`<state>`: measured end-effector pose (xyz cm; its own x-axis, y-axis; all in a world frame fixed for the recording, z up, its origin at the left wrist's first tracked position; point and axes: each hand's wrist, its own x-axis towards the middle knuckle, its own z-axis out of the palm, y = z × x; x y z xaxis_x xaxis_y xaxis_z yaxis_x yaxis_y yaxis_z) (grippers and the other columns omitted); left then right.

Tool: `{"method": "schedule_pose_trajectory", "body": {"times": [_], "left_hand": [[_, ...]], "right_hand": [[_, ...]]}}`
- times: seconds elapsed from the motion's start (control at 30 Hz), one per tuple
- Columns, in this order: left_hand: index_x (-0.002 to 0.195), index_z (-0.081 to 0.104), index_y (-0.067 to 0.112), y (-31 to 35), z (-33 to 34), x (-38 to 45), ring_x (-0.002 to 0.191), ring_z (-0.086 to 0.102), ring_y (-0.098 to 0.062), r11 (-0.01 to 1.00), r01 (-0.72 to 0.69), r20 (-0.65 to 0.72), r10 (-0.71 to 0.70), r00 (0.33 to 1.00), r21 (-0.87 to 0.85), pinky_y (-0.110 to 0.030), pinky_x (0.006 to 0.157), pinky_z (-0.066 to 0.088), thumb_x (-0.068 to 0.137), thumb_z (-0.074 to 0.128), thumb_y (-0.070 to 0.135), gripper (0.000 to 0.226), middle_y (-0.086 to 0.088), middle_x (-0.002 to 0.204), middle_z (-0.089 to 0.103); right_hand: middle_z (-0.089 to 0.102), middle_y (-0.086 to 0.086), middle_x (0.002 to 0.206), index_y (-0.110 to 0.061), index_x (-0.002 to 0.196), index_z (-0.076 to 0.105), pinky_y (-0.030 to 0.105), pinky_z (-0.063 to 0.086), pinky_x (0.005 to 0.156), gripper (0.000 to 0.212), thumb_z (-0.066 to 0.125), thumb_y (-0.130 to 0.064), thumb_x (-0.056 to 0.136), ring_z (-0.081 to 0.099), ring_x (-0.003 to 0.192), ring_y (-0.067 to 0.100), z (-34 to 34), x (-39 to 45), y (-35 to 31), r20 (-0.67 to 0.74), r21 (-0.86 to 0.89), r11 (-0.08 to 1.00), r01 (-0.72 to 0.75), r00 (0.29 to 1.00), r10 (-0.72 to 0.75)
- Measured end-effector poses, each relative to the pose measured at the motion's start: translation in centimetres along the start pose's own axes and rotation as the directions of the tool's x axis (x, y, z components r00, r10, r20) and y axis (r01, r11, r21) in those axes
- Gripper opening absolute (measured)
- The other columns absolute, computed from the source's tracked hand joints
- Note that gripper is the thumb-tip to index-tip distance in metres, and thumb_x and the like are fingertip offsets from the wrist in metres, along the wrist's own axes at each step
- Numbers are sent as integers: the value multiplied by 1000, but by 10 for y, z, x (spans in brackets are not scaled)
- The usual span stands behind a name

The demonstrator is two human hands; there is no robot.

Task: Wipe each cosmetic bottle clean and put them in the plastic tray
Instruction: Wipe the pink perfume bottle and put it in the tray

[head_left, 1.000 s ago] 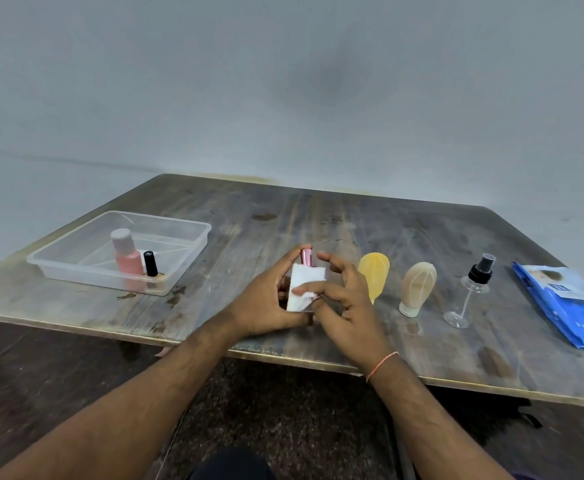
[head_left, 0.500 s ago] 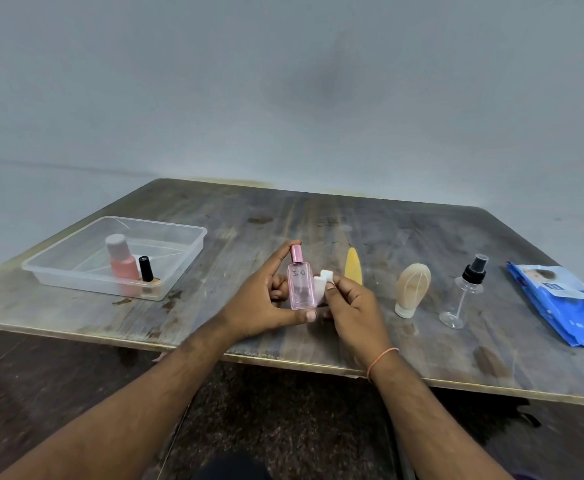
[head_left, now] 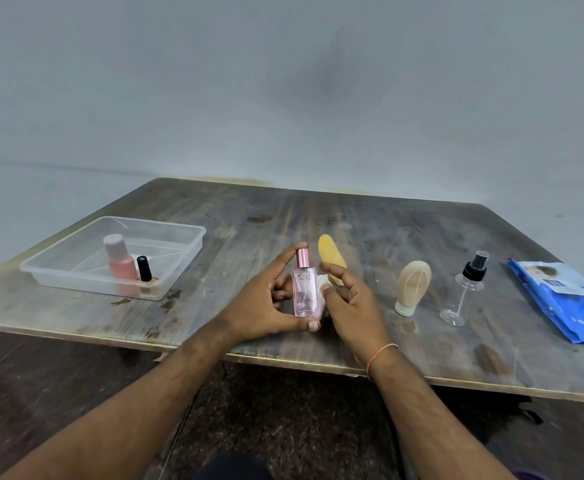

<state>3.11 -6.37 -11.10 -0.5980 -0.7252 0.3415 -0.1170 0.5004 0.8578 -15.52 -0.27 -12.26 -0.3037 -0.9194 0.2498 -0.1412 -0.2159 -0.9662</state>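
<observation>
Pink bottle (head_left: 306,296) upright, left hand (head_left: 266,301) grip pinching it (top and base).

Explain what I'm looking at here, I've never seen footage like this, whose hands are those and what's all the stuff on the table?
This is one view from a camera worn on a person's head, looking down at their own bare hands. The left hand holds a pink perfume bottle upright between finger and thumb. The right hand holds a small white wipe beside it. On the wooden table a clear plastic tray holds a pink bottle and a black-capped bottle. A yellow bottle, a beige bottle, a clear spray bottle and a blue wipes pack wait.
</observation>
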Motion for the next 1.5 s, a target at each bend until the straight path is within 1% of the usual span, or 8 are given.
{"method": "schedule_pose_trajectory", "body": {"times": [0.23,0.4,0.53,0.7,0.87,1.13,1.27,1.5], "left_hand": [[166,22,58,-3,0,3,111,72,-41,999,-41,-2,41,999,-9,-58,106,58,73,103,30,126,-27,124,69],[169,21,46,-9,2,5,94,70,0,999,-44,-2,44,999,33,-24,88,56,75,102,23,126,12,107,76],[165,23,49,-13,1,6,92,72,-28,989,-76,-68,84,994,125,-54,82,61,73,102,34,122,-2,107,69],[164,24,43,-17,0,6,99,74,-21,982,-82,-90,99,991,171,-44,84,64,71,102,38,121,5,132,65],[159,30,47,-12,0,5,101,67,-13,958,-97,-128,135,983,269,-34,84,62,63,104,50,121,15,135,59],[156,26,62,-4,0,3,117,56,-1,939,-189,-32,207,978,287,-19,90,56,59,104,52,126,31,148,33],[161,24,55,-3,2,3,127,58,-10,930,-186,40,183,982,316,-42,100,62,60,104,55,129,19,154,32],[164,15,56,-7,1,2,115,56,-2,915,-210,4,222,975,344,-17,83,55,63,105,41,136,29,151,30]], "right_hand": [[83,8,105,-20,113,83,39,57,76,39,49,-4,104,74,83,23,2,-5,-9,169,62,997,-36,985,25],[83,14,103,-10,110,83,28,58,74,41,45,2,104,74,88,17,-2,-8,-14,196,171,982,-81,979,46],[82,13,110,-17,109,85,39,58,85,39,50,1,106,74,98,24,-1,-8,-10,173,189,980,-53,985,20],[81,11,117,-14,126,79,49,58,102,26,64,-14,105,76,114,33,-5,-7,-4,212,158,987,2,977,-36],[83,8,95,-27,117,82,37,57,72,19,77,-22,99,70,72,19,-5,-9,-8,204,85,996,-17,979,-1],[76,18,87,-9,111,81,41,54,83,26,75,-32,99,66,69,15,-10,-12,-19,437,76,994,-76,899,35],[72,25,80,-7,89,80,44,45,71,42,80,-48,78,58,68,24,-4,-8,-13,279,-58,997,-41,959,56],[75,19,72,-1,83,74,43,55,58,49,80,-47,70,67,57,21,-2,-10,-14,163,-130,991,-36,985,57]]}}
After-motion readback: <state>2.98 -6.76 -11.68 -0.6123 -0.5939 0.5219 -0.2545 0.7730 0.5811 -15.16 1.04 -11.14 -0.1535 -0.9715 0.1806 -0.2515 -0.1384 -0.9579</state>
